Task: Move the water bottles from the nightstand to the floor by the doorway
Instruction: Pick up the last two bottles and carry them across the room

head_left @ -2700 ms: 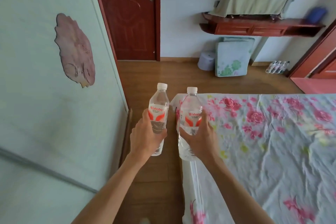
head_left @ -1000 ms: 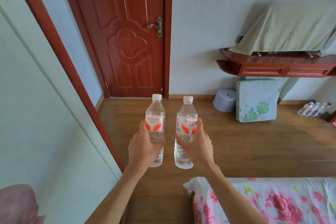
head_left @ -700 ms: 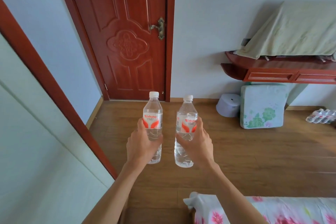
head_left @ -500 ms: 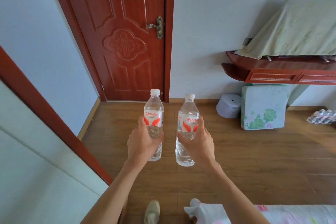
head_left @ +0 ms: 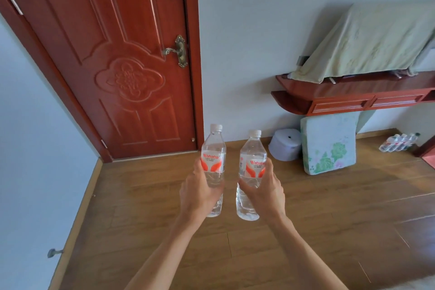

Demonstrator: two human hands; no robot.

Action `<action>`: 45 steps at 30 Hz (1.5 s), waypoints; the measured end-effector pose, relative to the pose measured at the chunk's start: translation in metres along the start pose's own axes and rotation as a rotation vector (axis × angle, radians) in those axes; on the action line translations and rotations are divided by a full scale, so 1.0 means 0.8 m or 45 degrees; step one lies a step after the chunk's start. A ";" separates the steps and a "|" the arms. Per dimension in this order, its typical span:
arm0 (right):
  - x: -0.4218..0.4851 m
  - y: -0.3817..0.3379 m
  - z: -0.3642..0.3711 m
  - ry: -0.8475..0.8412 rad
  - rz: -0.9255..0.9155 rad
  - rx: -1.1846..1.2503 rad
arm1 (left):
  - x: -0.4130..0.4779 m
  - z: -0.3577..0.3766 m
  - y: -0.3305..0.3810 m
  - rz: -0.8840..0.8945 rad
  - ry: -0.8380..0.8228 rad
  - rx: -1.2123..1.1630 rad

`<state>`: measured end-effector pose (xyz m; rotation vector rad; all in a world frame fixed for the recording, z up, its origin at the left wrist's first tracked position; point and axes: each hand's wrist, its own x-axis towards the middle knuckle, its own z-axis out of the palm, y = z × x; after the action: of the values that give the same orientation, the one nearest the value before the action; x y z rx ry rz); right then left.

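I carry two clear water bottles with white caps and red-and-white labels, held upright in front of me above the wooden floor (head_left: 146, 198). My left hand (head_left: 200, 193) grips the left bottle (head_left: 213, 150) around its middle. My right hand (head_left: 264, 192) grips the right bottle (head_left: 253, 155), which tilts slightly to the right. The bottles stand a small gap apart. A closed red-brown door (head_left: 122, 73) is straight ahead on the left. Several more water bottles (head_left: 397, 142) lie on the floor at the far right by the wall.
A red wall shelf (head_left: 353, 96) with a cloth-covered object (head_left: 372, 40) hangs on the right. Below it a floral cushion (head_left: 328, 145) leans on the wall beside a pale round stool (head_left: 286, 145). A door stopper (head_left: 53, 252) juts from the left wall.
I have walked forward from beside the bed toward the door. The bed and white wardrobe have dropped out of view. Both hands keep the same hold on the bottles.
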<state>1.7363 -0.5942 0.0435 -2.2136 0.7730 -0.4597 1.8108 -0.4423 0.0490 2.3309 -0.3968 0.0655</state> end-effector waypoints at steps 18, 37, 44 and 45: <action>0.158 0.109 -0.078 0.417 0.305 -0.029 | 0.160 0.182 0.115 0.352 -0.343 -0.084; 0.343 0.329 -0.277 0.728 0.542 -0.073 | 0.245 0.460 0.373 0.589 -0.588 -0.106; 0.367 0.380 -0.335 0.825 0.587 -0.040 | 0.258 0.533 0.442 0.720 -0.659 -0.111; 0.372 0.387 -0.343 0.843 0.595 -0.040 | 0.259 0.545 0.453 0.743 -0.676 -0.107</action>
<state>1.6956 -1.1016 0.0230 -1.8111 1.6011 -0.9543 1.8675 -1.0425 0.0197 2.0527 -1.3052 -0.2891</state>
